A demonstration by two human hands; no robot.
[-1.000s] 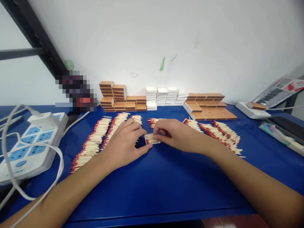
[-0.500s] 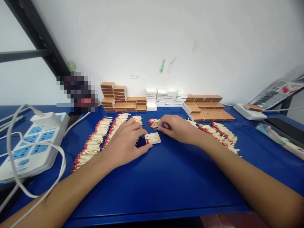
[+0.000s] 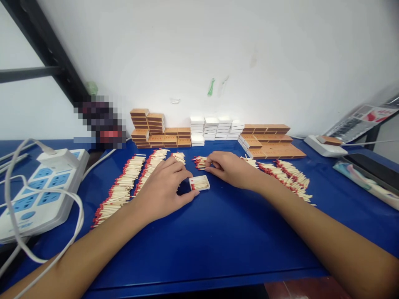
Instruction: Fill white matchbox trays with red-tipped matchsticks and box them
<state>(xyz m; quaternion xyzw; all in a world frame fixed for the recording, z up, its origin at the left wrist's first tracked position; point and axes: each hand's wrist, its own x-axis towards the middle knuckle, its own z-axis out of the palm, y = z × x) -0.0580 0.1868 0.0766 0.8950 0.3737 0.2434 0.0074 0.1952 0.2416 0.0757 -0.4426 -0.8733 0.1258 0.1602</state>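
Note:
My left hand (image 3: 170, 187) grips the left end of a small white matchbox tray (image 3: 204, 187) between thumb and fingers. Several red-headed matches (image 3: 198, 186) lie in the tray. Just above and to the right, my right hand (image 3: 222, 167) has its thumb and fingertips pinched at a small match pile (image 3: 199, 162); anything between them is too small to make out. Long rows of matches (image 3: 123, 182) lie beside my left forearm, and more match piles (image 3: 288, 178) lie beyond my right forearm.
Brown matchboxes (image 3: 156, 139) and white trays (image 3: 212, 128) are stacked along the wall, with more brown boxes (image 3: 274, 150) to the right. A power strip (image 3: 46, 187) with looping cables is at the left. A phone (image 3: 374, 170) and white device (image 3: 326, 147) are at the right.
The view has shifted slightly. The dark match that lay near my right fingertips no longer shows there. My left hand stays on the tray.

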